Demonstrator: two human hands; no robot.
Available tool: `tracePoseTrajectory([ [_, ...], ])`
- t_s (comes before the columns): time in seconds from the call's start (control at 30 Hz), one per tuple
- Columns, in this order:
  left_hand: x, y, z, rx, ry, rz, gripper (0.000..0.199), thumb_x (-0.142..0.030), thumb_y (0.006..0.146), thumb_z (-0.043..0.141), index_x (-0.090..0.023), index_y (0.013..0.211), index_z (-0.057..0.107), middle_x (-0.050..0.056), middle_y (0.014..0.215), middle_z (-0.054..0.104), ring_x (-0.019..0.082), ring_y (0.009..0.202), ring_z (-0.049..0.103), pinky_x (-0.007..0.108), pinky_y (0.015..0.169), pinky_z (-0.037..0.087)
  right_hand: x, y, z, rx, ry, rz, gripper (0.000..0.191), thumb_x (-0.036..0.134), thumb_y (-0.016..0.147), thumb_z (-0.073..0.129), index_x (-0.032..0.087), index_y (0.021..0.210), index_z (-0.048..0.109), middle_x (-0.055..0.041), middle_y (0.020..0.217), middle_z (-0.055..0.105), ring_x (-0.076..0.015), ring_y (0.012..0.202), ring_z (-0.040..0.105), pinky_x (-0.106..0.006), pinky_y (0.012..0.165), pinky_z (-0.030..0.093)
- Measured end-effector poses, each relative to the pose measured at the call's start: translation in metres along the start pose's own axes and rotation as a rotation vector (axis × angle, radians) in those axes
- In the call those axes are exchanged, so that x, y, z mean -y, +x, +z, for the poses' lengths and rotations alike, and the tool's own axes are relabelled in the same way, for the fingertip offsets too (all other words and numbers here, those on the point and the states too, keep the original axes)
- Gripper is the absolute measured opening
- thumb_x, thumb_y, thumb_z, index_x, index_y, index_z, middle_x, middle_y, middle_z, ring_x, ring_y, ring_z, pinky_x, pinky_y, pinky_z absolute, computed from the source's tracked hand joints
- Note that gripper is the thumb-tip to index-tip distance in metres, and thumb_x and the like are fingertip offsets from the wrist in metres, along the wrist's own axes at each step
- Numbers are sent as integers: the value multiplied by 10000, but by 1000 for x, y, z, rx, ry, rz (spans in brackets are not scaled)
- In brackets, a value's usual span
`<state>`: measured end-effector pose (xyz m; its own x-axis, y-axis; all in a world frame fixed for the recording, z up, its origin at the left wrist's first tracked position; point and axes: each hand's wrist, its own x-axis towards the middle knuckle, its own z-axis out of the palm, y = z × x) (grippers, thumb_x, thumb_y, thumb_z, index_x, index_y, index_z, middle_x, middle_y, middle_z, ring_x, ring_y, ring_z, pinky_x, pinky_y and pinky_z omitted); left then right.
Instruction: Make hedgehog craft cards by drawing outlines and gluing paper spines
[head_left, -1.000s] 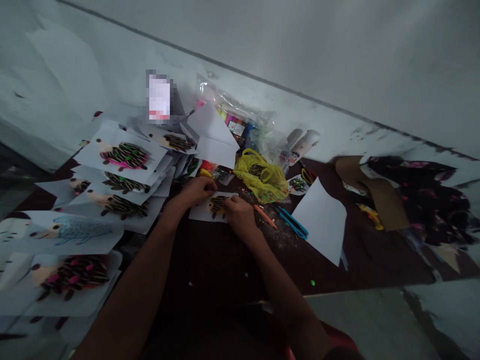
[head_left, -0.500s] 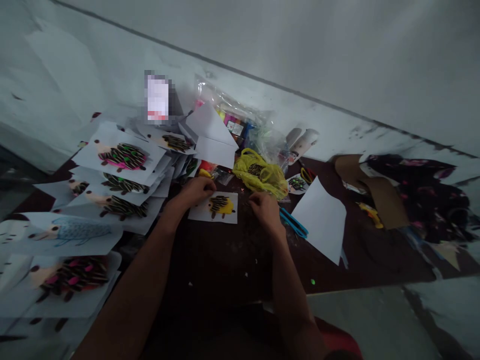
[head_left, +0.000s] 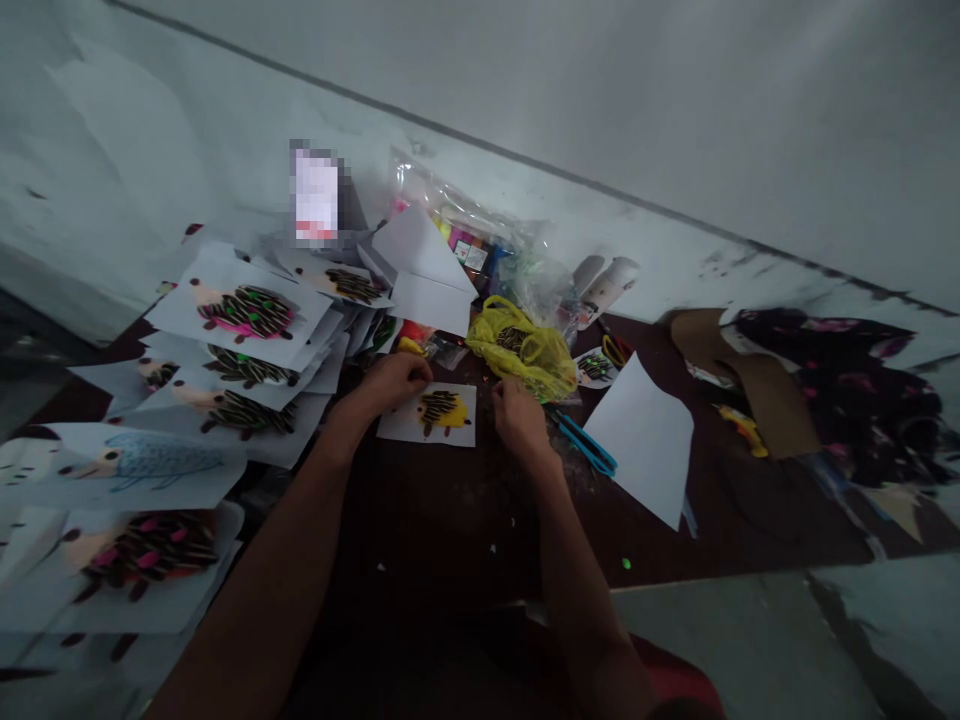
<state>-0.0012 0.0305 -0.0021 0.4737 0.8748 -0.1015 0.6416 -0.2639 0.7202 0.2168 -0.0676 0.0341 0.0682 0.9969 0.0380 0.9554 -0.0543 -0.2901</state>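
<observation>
Left hand [head_left: 394, 383] curled at the corner of the hedgehog card [head_left: 439, 415], grip narrow, hold unclear; right hand [head_left: 519, 415] pinched just beside it, cannot tell if holding. Card looks light, flimsy; take by edges.

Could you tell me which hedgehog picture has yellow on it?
The small yellow hedgehog card between the left hand and right hand; the larger sheets at left show pink or peach.

A white card [head_left: 461, 430] is showing a yellow hedgehog [head_left: 439, 410] with black-striped spines, a yellow net bag [head_left: 521, 350] is shining beside it, blue-handled scissors [head_left: 589, 447] are lying nearby, and another hedgehog [head_left: 246, 312] is sporting pink and green spots.
</observation>
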Motion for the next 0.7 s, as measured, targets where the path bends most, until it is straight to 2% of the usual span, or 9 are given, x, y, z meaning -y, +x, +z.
tracePoseTrajectory([
  [0.13,-1,0,0,-7,8,16,210,-203,773,574,-186,903,738,55,906,744,177,795,648,254,671,439,8,-4,6,-56,250,-117,170,206,968,463,182,1020,624,-71,933,709,-191,820,648,-276,757,455],
  [0.27,-1,0,-1,-5,34,25,207,-184,758,581,-195,890,741,41,879,747,170,776,647,250,670,439,17,-10,12,-16,427,-275,146,164,922,537,195,966,673,-39,924,733,-162,844,662,-250,778,473],
  [0.47,-2,0,-1,-11,51,23,216,-177,763,577,-187,904,741,45,863,743,167,746,635,254,638,416,23,-16,11,-22,360,-318,150,161,922,573,202,916,717,-49,916,719,-168,858,654,-262,798,479],
  [0.7,-3,0,-2,-10,36,33,212,-169,757,578,-190,892,740,45,878,744,167,761,633,252,656,416,30,-19,17,-40,206,-264,152,194,954,573,196,905,717,-57,907,665,-165,854,621,-240,758,448],
])
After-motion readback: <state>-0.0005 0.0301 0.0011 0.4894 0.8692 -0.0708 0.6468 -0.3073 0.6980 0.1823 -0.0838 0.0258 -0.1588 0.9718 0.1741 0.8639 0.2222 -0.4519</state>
